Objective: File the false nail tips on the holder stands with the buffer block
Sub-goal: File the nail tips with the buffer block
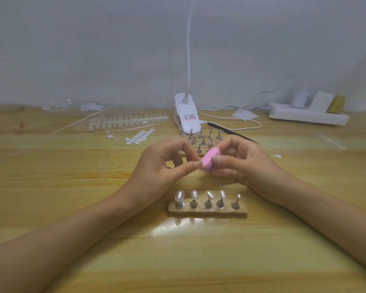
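1. The desk is of pale wood grain, smooth and glossy.
2. The left hand and the right hand meet close together in the middle, raised above the desk.
3. The right hand grips the buffer block between thumb and curled fingers. The left thumb and forefinger close on its 9 o'clock edge, and I cannot tell what they pinch.
4. A white, flat power strip lies at 2 o'clock.
5. A white plastic clip lamp stands at 12 o'clock.
6. The buffer block is pink, matte and oblong, and it is tilted.
7. At 6 o'clock from the hands, five metal holder stands stand in a row on a rough tan strip.
8. Each stand carries a clear, shiny false nail tip.
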Action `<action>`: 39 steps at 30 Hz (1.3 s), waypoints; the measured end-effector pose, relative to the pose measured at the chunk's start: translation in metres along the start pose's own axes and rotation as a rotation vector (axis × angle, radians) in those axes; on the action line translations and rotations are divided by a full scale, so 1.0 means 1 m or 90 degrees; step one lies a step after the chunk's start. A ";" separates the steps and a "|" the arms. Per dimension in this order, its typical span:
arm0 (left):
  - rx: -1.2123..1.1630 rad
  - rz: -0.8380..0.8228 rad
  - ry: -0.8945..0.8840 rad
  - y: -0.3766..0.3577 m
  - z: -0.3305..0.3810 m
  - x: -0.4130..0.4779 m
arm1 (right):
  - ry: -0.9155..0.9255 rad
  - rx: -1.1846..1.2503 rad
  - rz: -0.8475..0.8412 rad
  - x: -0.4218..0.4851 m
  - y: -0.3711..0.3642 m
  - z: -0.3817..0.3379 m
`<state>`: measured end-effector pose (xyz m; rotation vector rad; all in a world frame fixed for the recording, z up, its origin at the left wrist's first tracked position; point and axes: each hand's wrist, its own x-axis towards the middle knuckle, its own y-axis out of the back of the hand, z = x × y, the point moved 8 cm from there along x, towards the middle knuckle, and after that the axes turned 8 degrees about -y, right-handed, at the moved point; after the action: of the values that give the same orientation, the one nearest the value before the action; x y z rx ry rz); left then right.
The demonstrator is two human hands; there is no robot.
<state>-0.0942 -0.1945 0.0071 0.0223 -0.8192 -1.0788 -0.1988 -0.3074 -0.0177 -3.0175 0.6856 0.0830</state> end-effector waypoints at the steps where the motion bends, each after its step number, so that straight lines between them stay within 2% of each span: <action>1: 0.003 -0.001 -0.003 0.000 0.000 0.000 | -0.011 -0.022 -0.028 0.000 -0.005 0.001; 5: 0.010 -0.007 -0.002 -0.001 0.000 0.000 | 0.006 0.020 0.019 0.000 0.003 -0.001; 8: 0.009 -0.003 -0.001 -0.001 0.000 0.000 | -0.015 -0.035 -0.038 0.000 -0.006 0.001; 12: 0.014 -0.007 -0.001 0.000 0.000 0.000 | 0.013 0.007 0.034 0.000 0.004 -0.001; 15: 0.025 -0.003 -0.008 0.000 0.002 0.000 | 0.002 -0.067 -0.026 -0.001 -0.007 0.001; 18: 0.025 0.002 -0.002 0.001 0.002 0.000 | 0.024 -0.015 0.030 -0.002 0.003 -0.003; 21: 0.031 -0.002 -0.001 0.000 0.002 0.000 | 0.001 -0.075 -0.035 -0.002 -0.009 0.000; 25: 0.017 0.005 0.013 0.000 0.001 0.000 | 0.024 -0.002 0.038 -0.001 0.003 -0.003; 28: 0.019 0.004 0.014 0.001 0.001 0.000 | 0.002 -0.067 -0.038 -0.002 -0.010 0.000; 31: 0.032 0.001 0.017 0.001 0.001 -0.001 | 0.016 -0.004 0.034 0.000 0.003 -0.001; 35: 0.031 0.001 0.009 0.000 0.002 0.000 | -0.008 -0.062 -0.044 -0.001 -0.008 0.002; 38: 0.030 -0.003 0.005 0.000 0.003 0.000 | 0.013 -0.008 0.018 0.000 0.002 -0.001; 39: 0.027 -0.001 0.004 0.000 0.003 0.000 | 0.008 -0.014 0.009 0.000 0.001 -0.001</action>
<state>-0.0959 -0.1936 0.0092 0.0628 -0.8362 -1.0624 -0.1997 -0.3086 -0.0167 -3.0362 0.7126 0.0714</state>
